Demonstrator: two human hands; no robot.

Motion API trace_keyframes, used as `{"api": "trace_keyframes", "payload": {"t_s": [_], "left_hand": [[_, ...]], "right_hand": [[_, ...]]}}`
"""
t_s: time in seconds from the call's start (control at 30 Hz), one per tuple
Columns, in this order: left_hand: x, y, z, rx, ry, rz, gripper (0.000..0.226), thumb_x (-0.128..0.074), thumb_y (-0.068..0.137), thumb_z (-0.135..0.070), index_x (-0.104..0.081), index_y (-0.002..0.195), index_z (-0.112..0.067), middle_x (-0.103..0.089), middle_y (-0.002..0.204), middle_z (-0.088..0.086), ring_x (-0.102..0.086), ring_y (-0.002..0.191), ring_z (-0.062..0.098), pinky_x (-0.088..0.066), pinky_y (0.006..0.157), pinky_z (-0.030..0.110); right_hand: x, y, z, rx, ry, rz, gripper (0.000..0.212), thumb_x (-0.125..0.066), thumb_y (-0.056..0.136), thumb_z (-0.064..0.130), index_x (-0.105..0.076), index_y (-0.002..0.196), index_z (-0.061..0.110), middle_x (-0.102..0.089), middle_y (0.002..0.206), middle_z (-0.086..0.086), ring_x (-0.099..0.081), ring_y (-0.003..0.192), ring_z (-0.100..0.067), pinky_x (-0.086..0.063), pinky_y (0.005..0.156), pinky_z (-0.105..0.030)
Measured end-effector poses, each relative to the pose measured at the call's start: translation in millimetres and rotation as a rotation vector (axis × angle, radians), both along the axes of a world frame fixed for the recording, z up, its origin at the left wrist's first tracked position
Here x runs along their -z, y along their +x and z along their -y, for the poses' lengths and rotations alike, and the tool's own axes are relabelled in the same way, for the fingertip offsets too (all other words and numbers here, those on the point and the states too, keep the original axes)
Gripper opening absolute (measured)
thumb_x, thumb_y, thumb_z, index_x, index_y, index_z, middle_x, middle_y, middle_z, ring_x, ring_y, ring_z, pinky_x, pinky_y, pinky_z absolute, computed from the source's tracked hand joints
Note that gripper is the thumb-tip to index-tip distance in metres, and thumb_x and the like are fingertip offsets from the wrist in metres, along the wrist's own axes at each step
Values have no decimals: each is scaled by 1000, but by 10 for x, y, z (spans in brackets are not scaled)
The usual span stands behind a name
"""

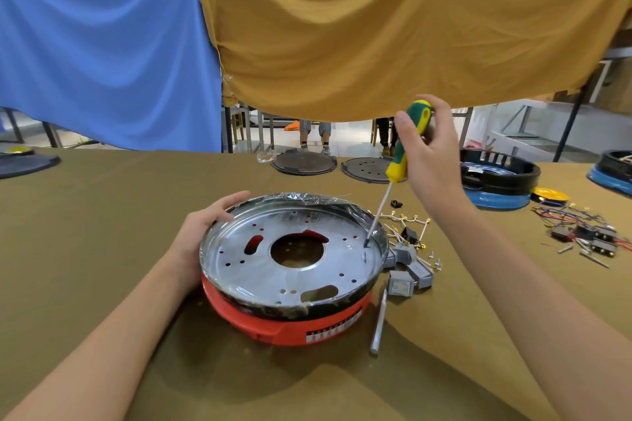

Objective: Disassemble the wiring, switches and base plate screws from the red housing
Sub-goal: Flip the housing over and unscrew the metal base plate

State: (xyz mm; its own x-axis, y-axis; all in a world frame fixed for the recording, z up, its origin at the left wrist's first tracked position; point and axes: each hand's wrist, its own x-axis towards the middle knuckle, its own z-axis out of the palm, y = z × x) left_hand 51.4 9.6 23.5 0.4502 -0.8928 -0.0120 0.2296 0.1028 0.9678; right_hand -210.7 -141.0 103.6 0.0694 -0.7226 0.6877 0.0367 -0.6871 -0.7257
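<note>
Screwdriver tip down on the base plate of the red housing, one hand steadying the rim.

The red housing [290, 325] sits on the counter [102, 215] near its front edge, holding one silver base plate [290, 249] with a large round centre hole. The left hand [201, 232] rests on the housing's far-left rim, fingers [232, 200] straight. The right hand [431, 150] has its fingers curled round the green-and-yellow screwdriver [398, 161], whose tip touches the plate near its right edge. Just right of the housing lie about four grey switches [407, 270] with loose white wiring [407, 225]; one metal rod [380, 321] lies in front of them. Two dark round lids [304, 164] lie farther back.
</note>
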Motion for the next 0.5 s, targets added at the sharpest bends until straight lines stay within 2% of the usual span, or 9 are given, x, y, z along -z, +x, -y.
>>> {"api": "trace_keyframes", "payload": {"t_s": [0.07, 0.13, 0.23, 0.37, 0.5], "left_hand": [[14, 8, 12, 22, -12, -11, 55, -41, 81, -1, -66, 128, -18, -68, 125, 13, -63, 114, 40, -52, 91, 48], [24, 19, 27, 33, -23, -17, 57, -38, 81, 1, -64, 129, -15, -67, 127, 14, -60, 119, 41, -50, 95, 49], [29, 20, 50, 49, -23, -18, 58, -35, 81, 2, -63, 130, -14, -66, 128, 15, -60, 118, 40, -50, 94, 49], [37, 32, 69, 63, -19, -2, 60, -35, 79, 3, -63, 130, -13, -66, 127, 15, -62, 115, 39, -51, 93, 49], [38, 33, 78, 79, -16, 9, 61, -33, 79, 3, -63, 130, -14, -67, 127, 14, -63, 114, 38, -51, 91, 48]], "right_hand": [[-35, 101, 24, 30, -83, -30, 35, -54, 101, 39, -45, 133, 28, -48, 86, 8, -52, 78, -7, -55, 76, -39], [-70, 180, 57, 38, -151, -37, 36, -53, 102, 37, -45, 135, 22, -45, 80, 11, -48, 71, -4, -51, 72, -36], [-97, 251, 95, 18, -231, -52, 35, -52, 103, 33, -46, 133, 16, -44, 76, 11, -44, 66, -1, -45, 64, -27], [-59, 288, 126, 18, -324, -91, 32, -51, 105, 27, -47, 133, 11, -41, 75, 11, -42, 64, 0, -40, 61, -18], [-30, 315, 146, 5, -324, -65, 30, -51, 105, 24, -48, 130, 8, -42, 73, 11, -44, 62, 2, -39, 59, -14]]}}
